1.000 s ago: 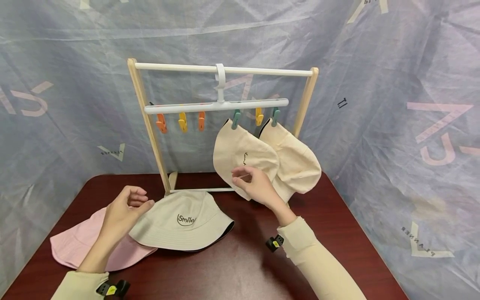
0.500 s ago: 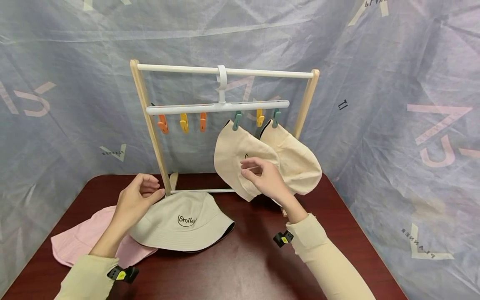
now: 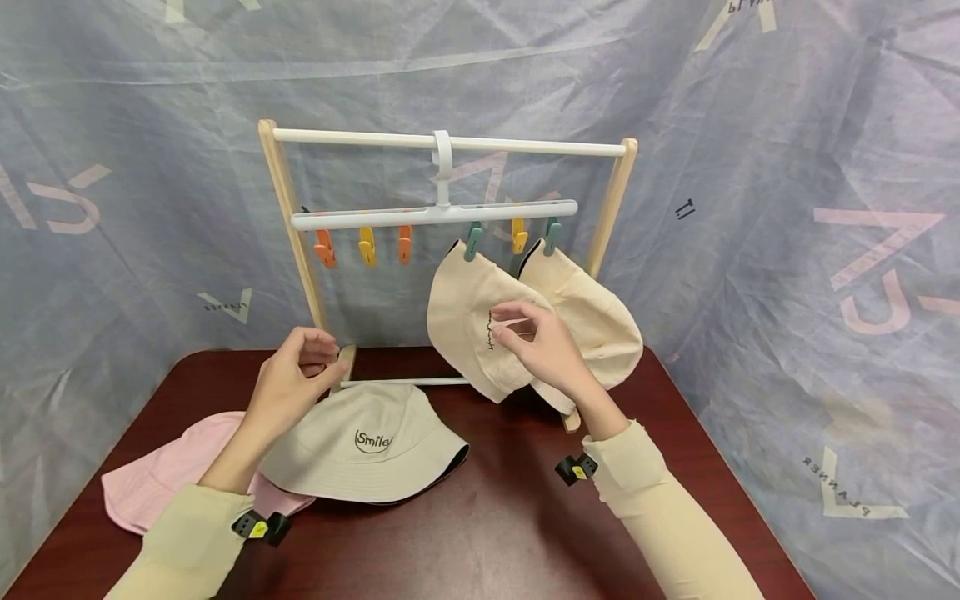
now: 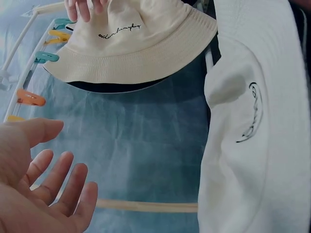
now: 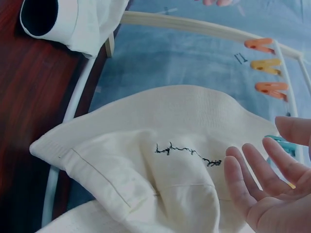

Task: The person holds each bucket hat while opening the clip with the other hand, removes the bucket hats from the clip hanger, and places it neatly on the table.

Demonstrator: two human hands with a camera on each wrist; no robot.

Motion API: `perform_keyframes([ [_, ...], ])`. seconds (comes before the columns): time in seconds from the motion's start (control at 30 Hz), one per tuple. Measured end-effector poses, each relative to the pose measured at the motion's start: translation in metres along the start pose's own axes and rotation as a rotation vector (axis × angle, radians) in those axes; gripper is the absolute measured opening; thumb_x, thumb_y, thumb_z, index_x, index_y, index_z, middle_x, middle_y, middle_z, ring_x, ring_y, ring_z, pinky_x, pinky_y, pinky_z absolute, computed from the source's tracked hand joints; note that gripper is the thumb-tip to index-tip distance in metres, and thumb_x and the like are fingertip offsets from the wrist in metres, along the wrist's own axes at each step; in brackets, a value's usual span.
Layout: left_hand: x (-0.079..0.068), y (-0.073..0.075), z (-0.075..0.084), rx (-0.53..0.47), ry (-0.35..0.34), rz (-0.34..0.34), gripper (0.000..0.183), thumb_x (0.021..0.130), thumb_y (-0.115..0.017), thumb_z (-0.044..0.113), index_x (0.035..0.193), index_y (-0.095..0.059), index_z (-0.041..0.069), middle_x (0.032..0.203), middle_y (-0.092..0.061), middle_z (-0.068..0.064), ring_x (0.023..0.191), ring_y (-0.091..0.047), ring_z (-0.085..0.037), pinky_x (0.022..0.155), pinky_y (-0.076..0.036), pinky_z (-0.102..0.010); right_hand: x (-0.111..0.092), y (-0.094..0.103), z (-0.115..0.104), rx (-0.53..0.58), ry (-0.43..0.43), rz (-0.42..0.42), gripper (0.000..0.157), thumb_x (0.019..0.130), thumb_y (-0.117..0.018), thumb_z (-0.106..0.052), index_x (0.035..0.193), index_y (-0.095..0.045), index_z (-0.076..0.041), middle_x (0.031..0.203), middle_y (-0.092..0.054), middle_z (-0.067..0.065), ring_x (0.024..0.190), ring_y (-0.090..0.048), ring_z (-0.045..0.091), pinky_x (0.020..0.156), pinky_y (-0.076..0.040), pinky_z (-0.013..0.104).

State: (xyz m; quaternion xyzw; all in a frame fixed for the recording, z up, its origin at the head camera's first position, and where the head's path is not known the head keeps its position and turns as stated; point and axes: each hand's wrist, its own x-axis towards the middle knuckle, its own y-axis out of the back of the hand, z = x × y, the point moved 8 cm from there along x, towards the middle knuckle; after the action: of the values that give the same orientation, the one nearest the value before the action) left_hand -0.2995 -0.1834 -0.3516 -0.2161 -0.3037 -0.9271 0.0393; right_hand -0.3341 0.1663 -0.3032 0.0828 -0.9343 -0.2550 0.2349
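Observation:
Above the left side of a light grey bucket hat (image 3: 367, 446) marked "Smile", my left hand (image 3: 288, 379) hovers, fingers loosely bent around nothing. My right hand (image 3: 546, 346) is held in front of a cream bucket hat (image 3: 457, 317) with dark stitched lettering; its fingers curve loosely and hold nothing. A green clothespin (image 3: 473, 242) pins that hat by its brim to the white hanger (image 3: 360, 218). Behind it to the right, a second cream hat (image 3: 600, 325) hangs from another green clothespin (image 3: 552, 237). A pink bucket hat (image 3: 172, 467) lies at the left, partly behind my left forearm.
The hanger hooks over the top bar (image 3: 352, 137) of a wooden-sided rack. Orange and yellow clothespins (image 3: 367, 247) hang from its left half, and one yellow clothespin (image 3: 519, 237) is between the hats. The dark red table (image 3: 450, 542) is bordered by grey-blue cloth (image 3: 750, 333).
My left hand has risen and moved right, from above the pink hat to above the grey hat. The right hand has shifted right and slightly up. The hats stay where they were.

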Motion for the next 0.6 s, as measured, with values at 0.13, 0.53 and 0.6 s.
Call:
perform_keyframes([
  [0.13,0.008,-0.005,0.007,-0.013,-0.015,-0.005,0.037,0.100,-0.077,0.026,0.128,-0.060,0.009,0.121,-0.070,-0.009,0.111,-0.068,-0.029,0.090,-0.055,-0.021,0.002,0.005,-0.004,-0.024,0.026,0.007,0.035,0.101,-0.074,-0.017,0.132,-0.070,-0.002,0.124,-0.075,0.016,0.106,-0.075,0.028,0.096,-0.059,0.047],
  [0.53,0.034,-0.020,0.024,-0.078,-0.048,-0.037,0.043,0.100,-0.078,0.025,0.136,-0.058,0.013,0.130,-0.068,-0.009,0.120,-0.066,-0.029,0.103,-0.053,-0.053,0.003,0.024,-0.011,-0.030,0.030,0.037,0.039,0.101,-0.074,-0.018,0.138,-0.068,-0.006,0.131,-0.073,0.015,0.111,-0.074,0.028,0.097,-0.059,0.046],
  [0.6,0.037,-0.023,0.026,-0.086,-0.051,-0.041,0.044,0.099,-0.078,0.026,0.136,-0.058,0.013,0.131,-0.067,-0.009,0.121,-0.066,-0.031,0.105,-0.052,-0.053,0.004,0.026,-0.011,-0.033,0.030,0.045,0.039,0.101,-0.074,-0.019,0.138,-0.068,-0.006,0.132,-0.073,0.014,0.111,-0.074,0.028,0.097,-0.059,0.046],
])
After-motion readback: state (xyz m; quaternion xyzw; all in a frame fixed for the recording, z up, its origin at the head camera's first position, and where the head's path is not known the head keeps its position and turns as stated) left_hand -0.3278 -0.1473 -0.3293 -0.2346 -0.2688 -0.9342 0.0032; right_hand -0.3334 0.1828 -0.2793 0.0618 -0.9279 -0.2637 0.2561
